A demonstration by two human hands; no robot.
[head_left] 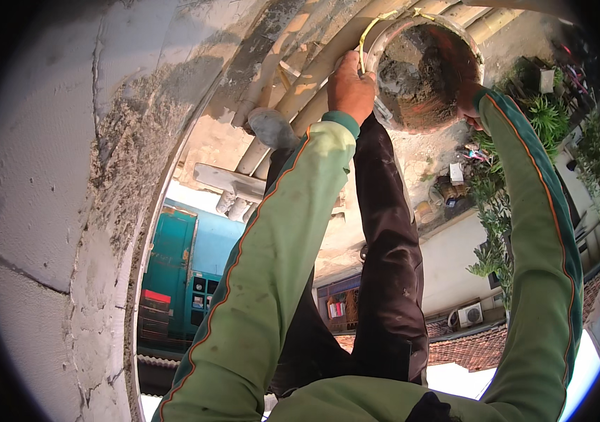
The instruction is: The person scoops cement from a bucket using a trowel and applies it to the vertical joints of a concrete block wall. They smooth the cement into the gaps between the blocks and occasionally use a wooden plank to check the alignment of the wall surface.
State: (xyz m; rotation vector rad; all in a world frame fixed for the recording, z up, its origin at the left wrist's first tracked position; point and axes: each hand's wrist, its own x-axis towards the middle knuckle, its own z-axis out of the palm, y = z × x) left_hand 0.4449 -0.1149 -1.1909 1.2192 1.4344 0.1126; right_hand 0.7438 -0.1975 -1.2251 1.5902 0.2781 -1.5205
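Observation:
A round bucket (430,125) with wet grey mortar (416,67) inside sits at the upper middle, over bamboo poles. At its left side my left hand (352,88) is closed against the rim, next to a yellow cord-like handle (364,35) that loops up from there. My right hand (468,105) grips the bucket's right rim, its fingers curled and partly hidden by the rim and sleeve. Both arms reach forward in green sleeves. Between them are my legs in dark trousers (388,211).
Bamboo poles (314,67) run beneath me, with a grey board (229,181) across some. A rough, partly plastered wall (127,141) rises on the left. Far below are the ground, a teal door (171,239), green plants (546,119) and an air-conditioner unit (468,315).

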